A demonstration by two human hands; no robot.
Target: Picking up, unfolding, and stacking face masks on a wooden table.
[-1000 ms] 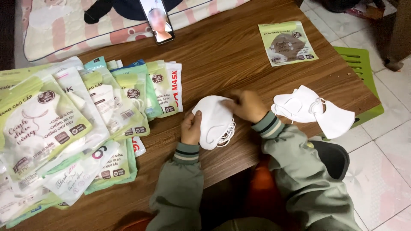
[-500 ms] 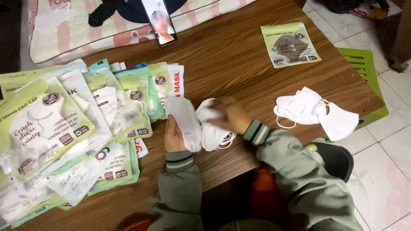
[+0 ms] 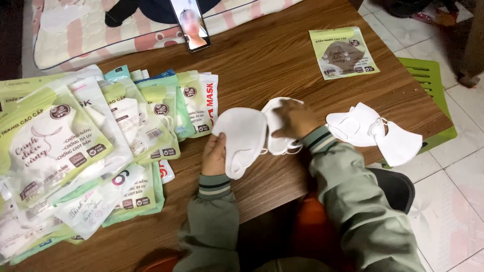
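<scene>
Centrally, left hand [image 3: 214, 153] fingers pinch one white mask [image 3: 241, 140] above the counter [image 3: 282, 65] while right hand [image 3: 297, 118] fingers clasp the stack [image 3: 278, 143] beside it; peeling slowly should free a single layer.

Matt cloth mask [image 3: 242, 138], wood table [image 3: 282, 65]
</scene>
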